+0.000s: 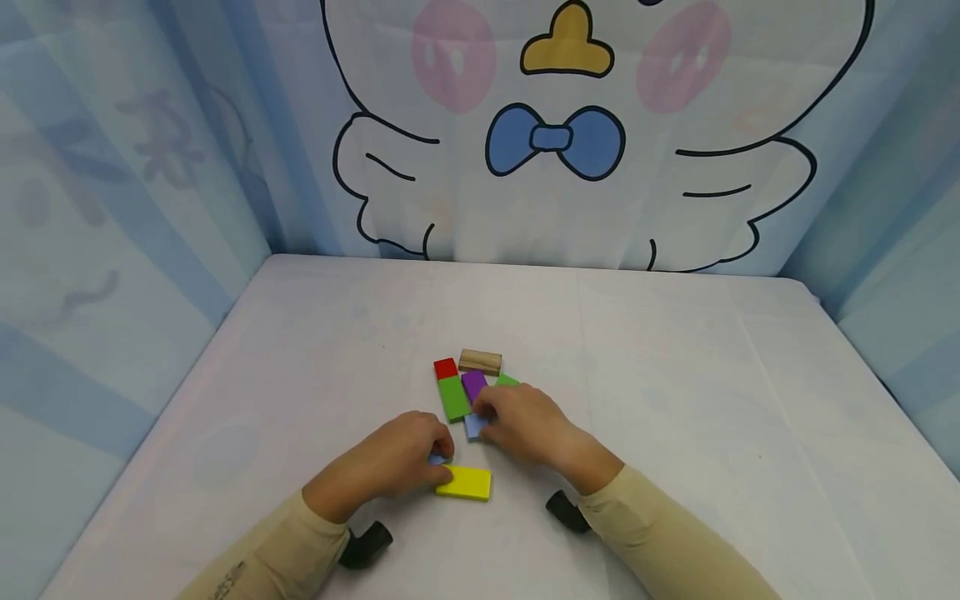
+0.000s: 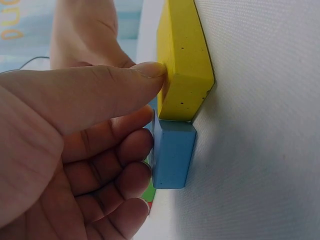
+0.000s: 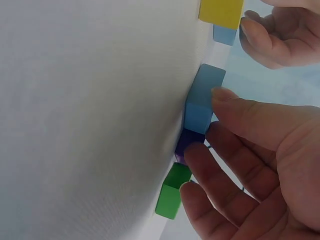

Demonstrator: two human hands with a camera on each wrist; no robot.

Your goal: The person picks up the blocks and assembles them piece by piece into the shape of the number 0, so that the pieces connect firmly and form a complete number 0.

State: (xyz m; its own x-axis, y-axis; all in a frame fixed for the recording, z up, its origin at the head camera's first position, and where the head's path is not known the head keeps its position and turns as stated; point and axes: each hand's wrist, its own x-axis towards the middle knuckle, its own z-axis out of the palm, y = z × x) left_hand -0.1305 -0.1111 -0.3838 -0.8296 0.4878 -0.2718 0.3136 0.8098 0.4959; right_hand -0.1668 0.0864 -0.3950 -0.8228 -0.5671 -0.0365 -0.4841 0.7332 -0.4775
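My left hand (image 1: 405,454) has its thumb pressed on the left end of a yellow block (image 1: 467,483), with curled fingertips at a light blue block (image 2: 172,155) lying against it. Most of that blue block is hidden by the hand in the head view. Farther right, my right hand (image 1: 532,425) pinches another light blue block (image 3: 200,115) between thumb and index finger. Just beyond that piece lies a purple block (image 1: 472,383), with a long green block (image 1: 453,398) along its left side. Another green block (image 1: 507,380) shows partly behind my right knuckles.
A red block (image 1: 446,368) sits at the far end of the long green one. Beside it, a bare wooden block (image 1: 480,361) lies crosswise. Black wrist devices (image 1: 365,546) hang by both sleeves. Behind the white table (image 1: 675,375) is a printed curtain (image 1: 540,217).
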